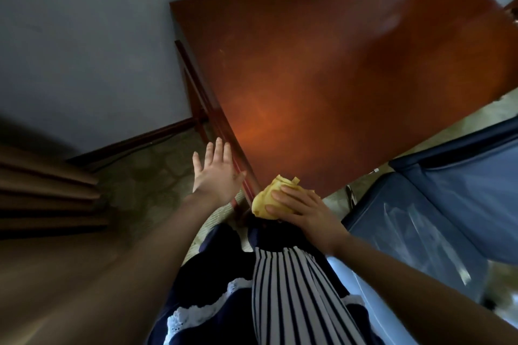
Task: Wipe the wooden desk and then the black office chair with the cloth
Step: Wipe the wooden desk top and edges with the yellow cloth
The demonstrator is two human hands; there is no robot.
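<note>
The reddish-brown wooden desk [322, 78] fills the middle and upper right of the head view, its top bare. My right hand [305, 211] grips a bunched yellow cloth [269, 199] at the desk's near corner. My left hand [215, 173] is spread flat with straight fingers just left of the desk's near edge, above the floor, holding nothing. The black office chair is not in view.
A blue container [437, 218] with a raised lid stands right of the desk's near corner. A grey wall [84, 50] runs behind the desk. Brown curtain folds [42, 190] hang at the left. Patterned carpet [145, 176] lies below.
</note>
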